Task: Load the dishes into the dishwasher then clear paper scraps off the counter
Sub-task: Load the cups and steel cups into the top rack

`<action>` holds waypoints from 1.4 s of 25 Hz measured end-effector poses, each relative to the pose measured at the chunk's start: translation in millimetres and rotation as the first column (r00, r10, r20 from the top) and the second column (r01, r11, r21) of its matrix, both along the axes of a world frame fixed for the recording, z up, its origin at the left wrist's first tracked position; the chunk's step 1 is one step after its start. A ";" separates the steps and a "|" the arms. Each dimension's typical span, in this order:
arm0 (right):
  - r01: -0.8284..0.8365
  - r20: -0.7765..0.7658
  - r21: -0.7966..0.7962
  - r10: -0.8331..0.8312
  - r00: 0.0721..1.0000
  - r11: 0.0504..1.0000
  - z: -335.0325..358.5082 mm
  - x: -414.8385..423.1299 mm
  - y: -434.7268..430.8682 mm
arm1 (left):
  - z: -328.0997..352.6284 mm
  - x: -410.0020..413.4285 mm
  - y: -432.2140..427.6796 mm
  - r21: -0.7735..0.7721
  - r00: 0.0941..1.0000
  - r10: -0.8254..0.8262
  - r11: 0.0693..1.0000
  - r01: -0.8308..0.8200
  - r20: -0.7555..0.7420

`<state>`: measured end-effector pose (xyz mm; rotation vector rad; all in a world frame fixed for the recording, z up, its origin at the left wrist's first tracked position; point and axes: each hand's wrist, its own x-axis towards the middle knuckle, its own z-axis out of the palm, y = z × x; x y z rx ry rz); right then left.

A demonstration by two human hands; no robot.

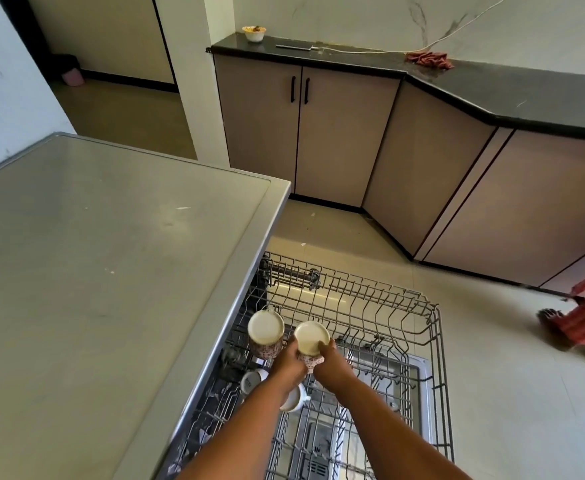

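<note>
Holding an upturned patterned cup (312, 338) between them, the left grip (289, 362) and right grip (332, 363) are each clamped on its sides, above the pulled-out dishwasher rack (433, 327), near the rack's left edge. A second upturned cup (265, 329) stands just beside it, closer to that edge. A white mug (298, 400) lies below the left forearm. The steel worktop (111, 254) borders the rack's left.
</note>
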<state>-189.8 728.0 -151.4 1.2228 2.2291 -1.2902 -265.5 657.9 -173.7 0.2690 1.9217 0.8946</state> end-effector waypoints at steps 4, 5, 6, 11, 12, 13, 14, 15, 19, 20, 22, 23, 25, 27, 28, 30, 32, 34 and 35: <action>-0.190 0.162 0.057 0.179 0.970 0.980 1.7 -0.6 -1.8 | 10.7 2.6 -5.6 -0.084 0.982 -0.179 0.981 0.174 -0.052; -0.210 0.184 0.061 0.196 0.963 0.976 0.5 -0.5 -3.3 | 9.0 3.2 -7.2 -0.082 0.975 -0.213 0.975 0.208 -0.066; -0.224 0.202 0.056 0.209 0.957 0.973 -0.8 -0.6 -4.8 | 8.5 3.3 -8.8 -0.088 0.964 -0.254 0.965 0.247 -0.079; -0.278 0.254 0.046 0.258 0.932 0.960 -5.2 -6.2 -3.1 | 1.0 0.2 -5.3 -0.154 0.866 -0.486 0.870 0.468 -0.118; -0.280 0.255 0.054 0.258 0.932 0.958 -4.7 -8.2 1.1 | 1.3 -1.5 -1.8 -0.191 0.837 -0.527 0.845 0.499 -0.145; -0.284 0.252 0.060 0.261 0.932 0.957 -4.2 -9.5 5.9 | -1.3 -3.9 2.6 -0.204 0.819 -0.548 0.833 0.514 -0.173; -0.291 0.246 0.065 0.267 0.932 0.954 -3.7 -10.1 10.1 | -1.6 -6.7 6.4 -0.210 0.817 -0.551 0.830 0.516 -0.170; -0.299 0.239 0.069 0.275 0.931 0.952 -3.0 -10.3 13.1 | -2.9 -10.0 10.1 -0.218 0.808 -0.570 0.816 0.535 -0.150; -0.299 0.233 0.084 0.273 0.933 0.950 -3.2 -8.1 12.7 | -2.8 -11.0 4.7 -0.162 0.818 -0.554 0.831 0.532 -0.155; -0.290 0.223 0.078 0.267 0.938 0.954 -3.2 -6.6 10.1 | -3.5 -7.6 -1.0 -0.110 0.844 -0.500 0.866 0.488 -0.195; -0.275 0.191 0.071 0.258 0.947 0.959 -4.2 -0.1 4.0 | -9.1 0.6 -13.0 -0.040 0.881 -0.403 0.913 0.406 -0.248; -0.272 0.177 0.069 0.257 0.950 0.960 -5.7 4.5 0.4 | -13.7 4.4 -18.5 -0.020 0.892 -0.375 0.924 0.382 -0.252; -0.279 0.163 0.056 0.267 0.950 0.959 -9.4 13.7 -8.2 | -19.5 9.6 -25.3 0.005 0.910 -0.341 0.936 0.352 -0.235; -0.293 0.173 0.038 0.283 0.944 0.955 -13.3 19.2 -16.3 | -22.7 11.1 -30.0 0.013 0.921 -0.325 0.942 0.336 -0.213; -0.299 0.185 0.030 0.288 0.939 0.954 -14.7 20.2 -19.4 | -24.3 11.3 -31.8 0.004 0.922 -0.327 0.942 0.335 -0.207; -0.311 0.202 0.024 0.300 0.932 0.950 -14.7 20.9 -23.1 | -27.2 11.1 -34.8 -0.016 0.922 -0.327 0.943 0.331 -0.206; -0.321 0.203 0.020 0.310 0.929 0.947 -13.8 21.4 -23.2 | -25.4 10.1 -35.5 -0.023 0.942 -0.290 0.957 0.291 -0.170; -0.294 0.176 0.003 0.289 0.941 0.956 -13.1 22.1 -21.7 | -23.3 10.2 -34.6 -0.014 0.952 -0.262 0.965 0.263 -0.156; -0.268 0.155 -0.010 0.267 0.951 0.963 -13.9 22.4 -20.9 | -23.1 10.7 -34.9 -0.021 0.953 -0.254 0.967 0.254 -0.163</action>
